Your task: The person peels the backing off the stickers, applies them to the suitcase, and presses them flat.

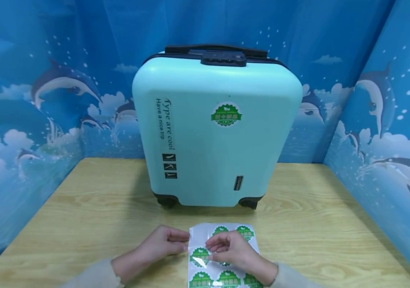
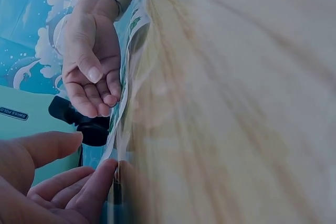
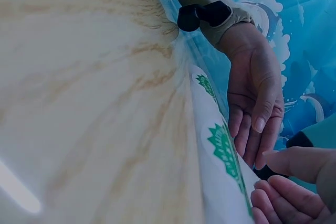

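Note:
A sheet of round green stickers (image 1: 195,236) lies on the table, some of its white backing bare at the upper left. My left hand (image 1: 167,242) is at the sheet's left edge, fingertips right at the border; in the left wrist view its thumb stands apart from the fingers. Over the sheet's middle is my right hand (image 1: 235,252), fingers loosely bent and the thumb apart, with nothing seen between them in the right wrist view. Behind the sheet stands an upright mint suitcase (image 1: 205,152), bearing one green sticker (image 1: 226,115) on its upper right front.
The suitcase has a black top handle (image 1: 216,49) and black wheels (image 1: 167,201) on the wooden table (image 1: 316,232). Blue curtains (image 1: 118,24) with printed dolphins enclose the table at the back and both sides.

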A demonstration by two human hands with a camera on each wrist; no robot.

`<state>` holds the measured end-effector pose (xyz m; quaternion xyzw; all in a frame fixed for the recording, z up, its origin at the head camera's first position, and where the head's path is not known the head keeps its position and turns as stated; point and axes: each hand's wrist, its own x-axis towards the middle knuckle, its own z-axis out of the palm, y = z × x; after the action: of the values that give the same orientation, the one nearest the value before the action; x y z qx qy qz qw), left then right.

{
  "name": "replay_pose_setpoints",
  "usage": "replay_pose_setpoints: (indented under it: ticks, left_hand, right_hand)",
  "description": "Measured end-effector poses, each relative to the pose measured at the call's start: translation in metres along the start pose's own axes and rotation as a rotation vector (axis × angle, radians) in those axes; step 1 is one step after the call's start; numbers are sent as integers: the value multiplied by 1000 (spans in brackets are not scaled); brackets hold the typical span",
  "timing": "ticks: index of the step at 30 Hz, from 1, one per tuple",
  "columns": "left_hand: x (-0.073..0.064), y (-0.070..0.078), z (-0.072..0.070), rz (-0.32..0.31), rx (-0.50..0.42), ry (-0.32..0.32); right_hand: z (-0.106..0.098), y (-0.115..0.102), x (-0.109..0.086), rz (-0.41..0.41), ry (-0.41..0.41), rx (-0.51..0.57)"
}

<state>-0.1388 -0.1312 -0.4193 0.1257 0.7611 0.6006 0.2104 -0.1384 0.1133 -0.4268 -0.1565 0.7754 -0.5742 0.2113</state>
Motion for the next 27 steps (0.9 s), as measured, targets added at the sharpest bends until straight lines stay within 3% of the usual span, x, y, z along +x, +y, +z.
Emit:
replay_pose_setpoints:
  ticks: [8, 18, 27]
  left_hand:
    - [4, -1, 5, -28, -95, -41]
    - [9, -3, 13, -52, -54, 65]
    - [10, -3, 18, -67, -65, 114]
  right_hand:
    - [2, 1, 1, 20, -3, 8]
    - [1, 0, 0, 13, -2, -3]
    - [2, -1, 0, 6, 6, 10]
